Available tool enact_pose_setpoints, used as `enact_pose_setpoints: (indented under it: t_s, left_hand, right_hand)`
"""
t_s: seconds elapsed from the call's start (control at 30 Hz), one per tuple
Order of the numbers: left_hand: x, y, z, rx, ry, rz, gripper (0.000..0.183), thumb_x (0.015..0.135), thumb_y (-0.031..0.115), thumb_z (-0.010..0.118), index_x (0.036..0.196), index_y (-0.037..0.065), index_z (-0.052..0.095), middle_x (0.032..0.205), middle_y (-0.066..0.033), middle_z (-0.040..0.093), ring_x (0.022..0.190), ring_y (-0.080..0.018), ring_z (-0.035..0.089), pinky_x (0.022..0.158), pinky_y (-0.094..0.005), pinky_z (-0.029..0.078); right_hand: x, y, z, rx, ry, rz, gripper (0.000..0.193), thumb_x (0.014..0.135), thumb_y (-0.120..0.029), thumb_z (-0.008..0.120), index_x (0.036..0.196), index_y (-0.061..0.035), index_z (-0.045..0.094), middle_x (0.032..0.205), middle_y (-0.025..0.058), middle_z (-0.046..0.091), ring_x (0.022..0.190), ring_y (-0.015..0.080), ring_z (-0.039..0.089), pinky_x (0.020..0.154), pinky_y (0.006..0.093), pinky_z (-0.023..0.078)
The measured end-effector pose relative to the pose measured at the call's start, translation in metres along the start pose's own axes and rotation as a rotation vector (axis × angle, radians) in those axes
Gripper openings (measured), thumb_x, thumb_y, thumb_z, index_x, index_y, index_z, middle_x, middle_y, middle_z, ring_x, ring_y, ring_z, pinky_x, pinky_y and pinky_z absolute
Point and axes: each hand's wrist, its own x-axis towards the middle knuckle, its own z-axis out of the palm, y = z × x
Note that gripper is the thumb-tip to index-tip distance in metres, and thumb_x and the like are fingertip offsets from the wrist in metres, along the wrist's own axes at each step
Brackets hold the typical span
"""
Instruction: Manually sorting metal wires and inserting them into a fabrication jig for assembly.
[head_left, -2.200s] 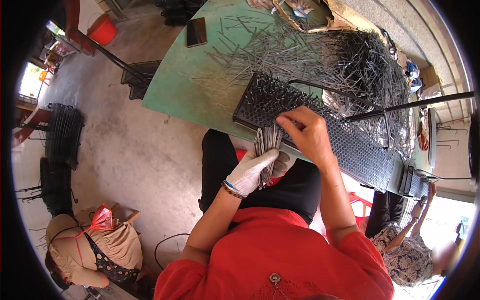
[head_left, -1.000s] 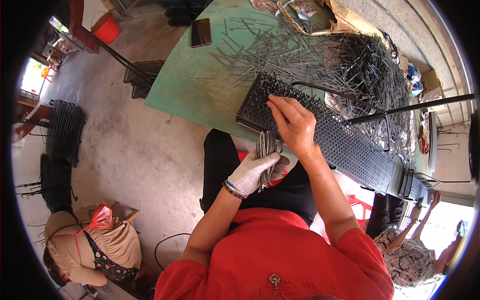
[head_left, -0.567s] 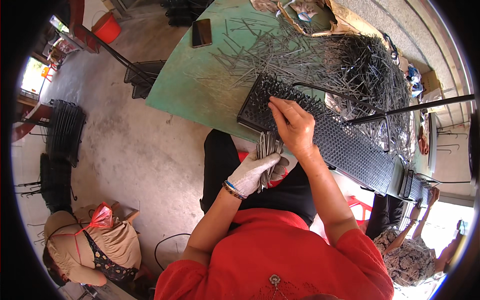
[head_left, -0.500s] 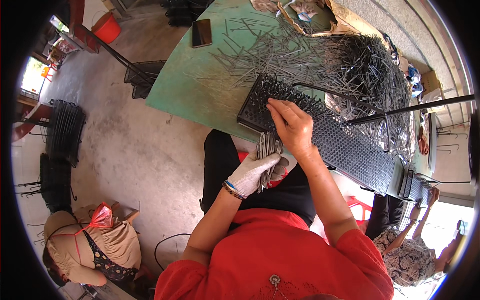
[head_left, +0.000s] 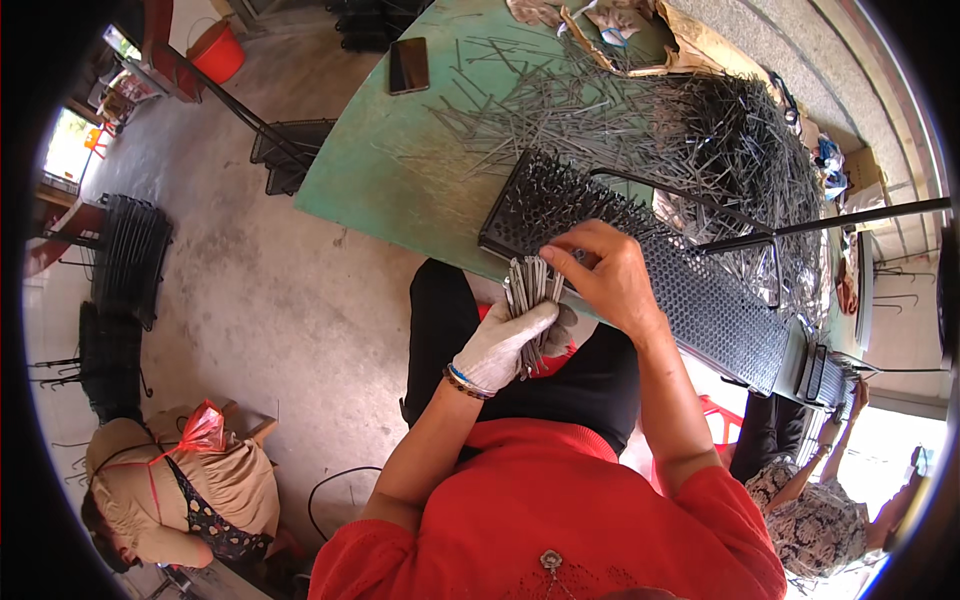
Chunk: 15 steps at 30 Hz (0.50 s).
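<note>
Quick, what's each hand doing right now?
Left hand: closed, holding a bundle of thin metal strips.
Right hand: fingers at the bundle's top; can't tell if they grip one.

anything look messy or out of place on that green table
The loose thin strips stand out: they lie scattered and tangled across the green table, pointing every way, unlike the bundle gathered in the gloved left hand. The phone near the table's edge also looks odd beside them.
</note>
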Motion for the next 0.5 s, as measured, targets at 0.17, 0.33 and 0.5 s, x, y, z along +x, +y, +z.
enact_pose_setpoints:
  t_s: [0.17,0.33,0.5]
  left_hand:
    - [-0.0024,0.0008,0.0045,0.038,-0.009,0.011,0.021,0.095,0.014,0.058,0.112,0.001,0.059,0.094,-0.0089,0.068,0.078,-0.0139,0.067,0.07,-0.0268,0.056]
    - [-0.0037,0.0007,-0.0007,0.064,-0.009,0.006,0.022,0.094,0.014,0.059,0.112,0.001,0.059,0.095,-0.0089,0.069,0.078,-0.0134,0.066,0.07,-0.0269,0.055]
    - [-0.0054,0.0044,-0.001,0.076,-0.025,0.02,0.024,0.094,0.015,0.06,0.112,0.0,0.059,0.095,-0.009,0.069,0.077,-0.0129,0.066,0.07,-0.0266,0.055]
  right_hand:
    - [-0.0013,0.0013,-0.0034,0.168,-0.028,0.182,0.018,0.085,-0.016,0.073,0.086,0.0019,0.072,0.071,0.0039,0.064,0.062,0.0042,0.05,0.051,0.0228,0.039]
    - [0.0041,0.0004,-0.001,0.098,-0.056,0.169,0.019,0.085,-0.015,0.073,0.087,0.0038,0.071,0.073,0.0044,0.067,0.062,0.004,0.051,0.053,0.0222,0.041]
    - [0.0071,0.0055,0.002,0.281,-0.13,0.198,0.019,0.088,-0.015,0.07,0.091,0.0039,0.07,0.075,0.0036,0.067,0.061,0.0048,0.052,0.054,0.0217,0.042]
